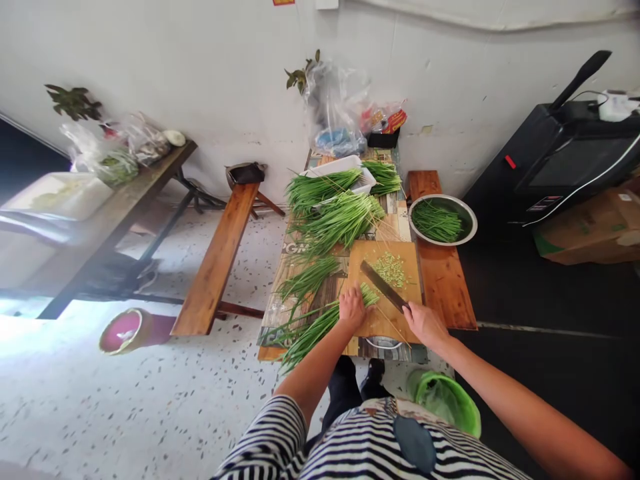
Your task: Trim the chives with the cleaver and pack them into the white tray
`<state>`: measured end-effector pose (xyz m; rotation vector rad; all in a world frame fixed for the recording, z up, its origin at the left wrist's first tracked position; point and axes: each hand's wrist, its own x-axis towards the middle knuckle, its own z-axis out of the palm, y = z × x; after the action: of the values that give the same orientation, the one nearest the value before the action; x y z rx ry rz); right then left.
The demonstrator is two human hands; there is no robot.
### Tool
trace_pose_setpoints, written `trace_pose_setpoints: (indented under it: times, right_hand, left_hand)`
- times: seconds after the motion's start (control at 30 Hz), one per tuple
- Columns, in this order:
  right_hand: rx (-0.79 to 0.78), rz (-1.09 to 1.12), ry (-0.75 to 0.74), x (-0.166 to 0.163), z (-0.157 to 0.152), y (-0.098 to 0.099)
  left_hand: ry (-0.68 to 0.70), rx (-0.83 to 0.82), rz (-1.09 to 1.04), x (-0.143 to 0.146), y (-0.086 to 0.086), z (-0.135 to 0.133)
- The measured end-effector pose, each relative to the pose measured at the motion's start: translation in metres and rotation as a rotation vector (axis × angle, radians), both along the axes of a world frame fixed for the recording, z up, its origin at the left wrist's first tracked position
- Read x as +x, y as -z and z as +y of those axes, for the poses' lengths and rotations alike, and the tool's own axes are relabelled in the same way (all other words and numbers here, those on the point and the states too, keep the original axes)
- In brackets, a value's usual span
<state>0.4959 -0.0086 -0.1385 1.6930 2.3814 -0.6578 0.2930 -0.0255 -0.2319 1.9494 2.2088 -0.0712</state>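
Observation:
My left hand (353,307) is closed over a bunch of garlic chives (320,331), whose pale ends lie on the wooden cutting board (360,257) and whose green leaves trail off to the left. In my right hand (425,325) is the handle of a cleaver (383,285), its dark blade slanting up and left across the board. Small chopped pale pieces (391,269) are scattered just beyond the blade. Further back on the table lie a smaller bunch of chives (311,275) and a large pile of chives (345,217).
A metal bowl (473,223) of green chives stands on the right bench (453,287). Behind the pile are a white tray (369,179) and plastic bags (335,100). A green bin (470,407) is by my legs; another bench (220,260) stands left.

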Motion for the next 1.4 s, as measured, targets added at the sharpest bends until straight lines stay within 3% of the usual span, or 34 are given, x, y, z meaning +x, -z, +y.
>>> trace_pose_setpoints:
  times: [0.23,0.67,0.93,1.13,1.23,1.4]
  right_hand:
    - [-0.046,-0.073,-0.067,-0.01,0.002,0.003]
    - [-0.138,-0.162,-0.082,-0.031,0.018,0.02]
    - [-0.064,-0.114,-0.056,-0.056,0.036,0.038]
    - [0.073,-0.042,0.036,-0.023,0.039,0.04]
    - [0.18,0.004,0.089,0.006,0.036,0.028]
    - [0.428,0.063,0.134,0.035,0.025,-0.007]
  left_hand:
    - [-0.052,0.018,0.021,0.008,0.02,0.013]
    - [-0.053,-0.03,-0.021,-0.002,0.019,0.028]
    - [-0.008,-0.073,-0.039,-0.003,0.002,0.021]
    - [-0.085,0.001,-0.064,0.004,-0.008,0.006]
    - [-0.08,0.073,-0.093,0.017,-0.012,0.03]
    - [-0.057,0.122,-0.154,0.047,-0.023,0.101]
